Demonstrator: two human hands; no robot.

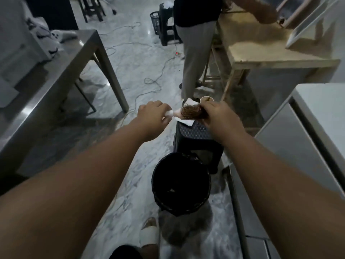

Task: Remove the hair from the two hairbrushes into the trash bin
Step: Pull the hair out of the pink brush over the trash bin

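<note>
Friend: Where is the hairbrush (179, 114) right now?

Me: Up in both my hands, held roughly level over the black stool (194, 131). The trash bin (186, 210) stands on the floor nearer to me, just in front of the stool, so the brush is not over its mouth yet.

Friend: How are your hands on it?

Me: My left hand (153, 114) has its fingers curled round the pale handle end. My right hand (214, 116) is wrapped over the head, where a brown mat of hair (192, 109) sits in the bristles. Whether its fingertips are already pinching the hair, I cannot tell.

Friend: How will it handle?

Me: I judge the brush light and stiff, so 1 hand on the handle should steady it. The hair looks soft, tangled and nearly weightless. I would take it at the edge of the mat, close to the bristle roots, and peel it off as 1 wad. Loose strands could drift and miss the bin. I can see only 1 of the 2 brushes.
</note>
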